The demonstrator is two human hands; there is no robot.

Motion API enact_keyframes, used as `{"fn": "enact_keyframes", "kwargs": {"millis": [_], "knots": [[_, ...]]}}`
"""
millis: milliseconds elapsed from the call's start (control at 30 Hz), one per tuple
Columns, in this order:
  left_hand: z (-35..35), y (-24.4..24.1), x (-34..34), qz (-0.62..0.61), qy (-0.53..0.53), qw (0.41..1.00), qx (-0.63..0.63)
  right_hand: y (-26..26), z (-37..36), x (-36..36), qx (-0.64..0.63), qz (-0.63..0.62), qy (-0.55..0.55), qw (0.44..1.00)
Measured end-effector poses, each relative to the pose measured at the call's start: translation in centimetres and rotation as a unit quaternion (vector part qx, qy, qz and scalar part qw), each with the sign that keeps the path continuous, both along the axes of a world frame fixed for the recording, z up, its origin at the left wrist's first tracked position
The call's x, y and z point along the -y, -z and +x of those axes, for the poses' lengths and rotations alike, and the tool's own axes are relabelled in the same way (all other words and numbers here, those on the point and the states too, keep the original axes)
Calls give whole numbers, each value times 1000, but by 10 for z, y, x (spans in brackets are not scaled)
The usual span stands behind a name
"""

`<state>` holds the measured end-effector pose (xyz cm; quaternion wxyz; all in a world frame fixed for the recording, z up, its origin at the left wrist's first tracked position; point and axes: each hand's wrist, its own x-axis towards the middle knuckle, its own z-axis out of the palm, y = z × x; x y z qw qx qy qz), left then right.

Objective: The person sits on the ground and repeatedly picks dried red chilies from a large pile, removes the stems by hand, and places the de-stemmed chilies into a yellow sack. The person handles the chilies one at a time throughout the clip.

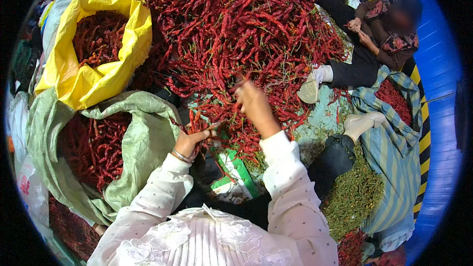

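Observation:
A large pile of dried red chili peppers (229, 26) spreads before me, many with green stems. My left hand (192, 138), with a bracelet at its wrist, holds several red chilies (195, 120) at the pile's near edge. My right hand (255, 105) is blurred over the pile, its fingers bent; whether they grip a chili cannot be made out. Left of my hands stands an open pale green woven sack (151, 147) with red chilies inside. Behind it is a yellow sack (138, 40) with darker chilies in it.
At the upper right a co-worker (388, 29) sits holding something small and red. A blue-striped sack (391, 170) of chilies stands on the right, beside a heap of green stems (353, 192). A green and white bag (236, 173) lies below my hands. Black-and-yellow edging (424, 147) borders a blue surface.

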<state>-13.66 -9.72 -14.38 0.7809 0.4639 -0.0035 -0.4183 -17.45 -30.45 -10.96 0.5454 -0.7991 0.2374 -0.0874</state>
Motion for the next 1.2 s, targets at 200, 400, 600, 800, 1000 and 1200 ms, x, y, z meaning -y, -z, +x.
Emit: {"fn": "enact_keyframes", "kwargs": {"millis": [200, 400, 600, 800, 1000, 1200], "knots": [[7, 11, 11, -2, -28, 999, 39, 24, -33, -72, -113, -326, -200, 917], [-4, 0, 39, 1, -41, 999, 31, 31, -43, -63, -125, -217, -98, 963], [-8, 1, 58, 67, -110, 962, 239, 50, -47, -31, -48, -83, 112, 989], [4, 4, 33, 45, -88, 991, 91, -6, -44, 65, -23, -487, 134, 862], [-4, 21, 20, 27, -78, 996, 23, 24, -36, 137, -177, -550, -43, 815], [-3, 19, 4, 26, -33, 997, -60, -75, -44, 138, 24, -68, 75, 995]]}}
